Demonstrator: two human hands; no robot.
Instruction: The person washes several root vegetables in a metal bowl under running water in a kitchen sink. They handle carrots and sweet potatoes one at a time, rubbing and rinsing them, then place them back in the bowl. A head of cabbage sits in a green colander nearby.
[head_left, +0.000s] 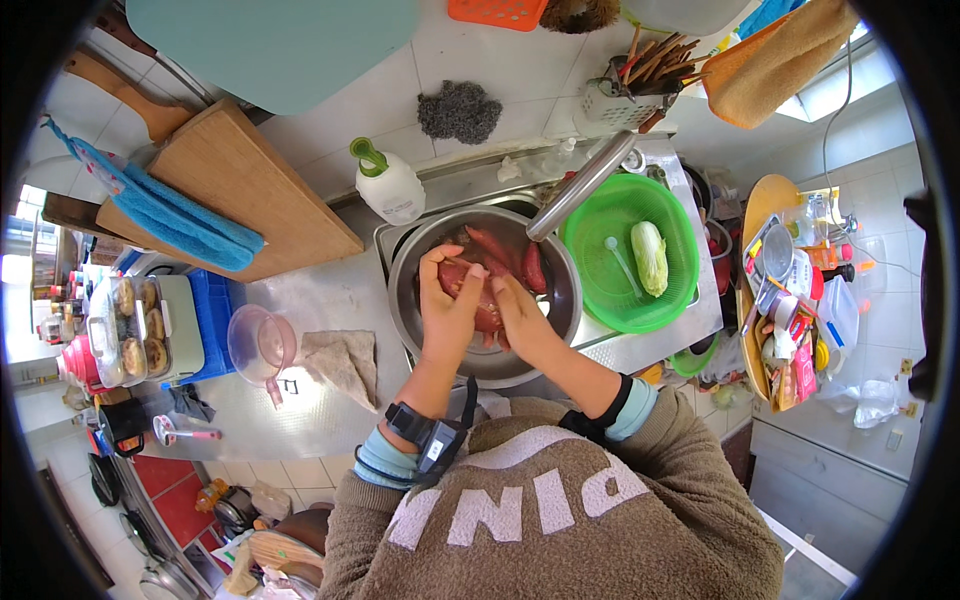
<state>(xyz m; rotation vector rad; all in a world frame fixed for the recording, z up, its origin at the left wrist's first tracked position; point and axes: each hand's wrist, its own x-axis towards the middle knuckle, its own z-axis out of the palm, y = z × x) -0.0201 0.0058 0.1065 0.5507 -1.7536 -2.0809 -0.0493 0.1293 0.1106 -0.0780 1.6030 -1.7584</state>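
Both my hands are over a large stainless steel basin (486, 376) set in the sink. My left hand (450, 289) and my right hand (519, 309) together grip a thick red-skinned sweet potato (487, 315), thumbs meeting on top of it. Several more reddish sweet potatoes (532, 268) lie in murky water in the basin, beyond my fingers. The metal faucet (583, 184) reaches over the basin's far right rim. Right of the basin sits a green plastic colander basin (592, 311), holding a small napa cabbage (649, 259) and a white plastic spoon (624, 266).
A white pump bottle (390, 191) stands behind the basin. Left on the steel counter are a folded cloth (341, 364), a clear plastic measuring jug (262, 341) and a leaning wooden cutting board (247, 184). A steel wool scrubber (459, 112) hangs on the wall tiles.
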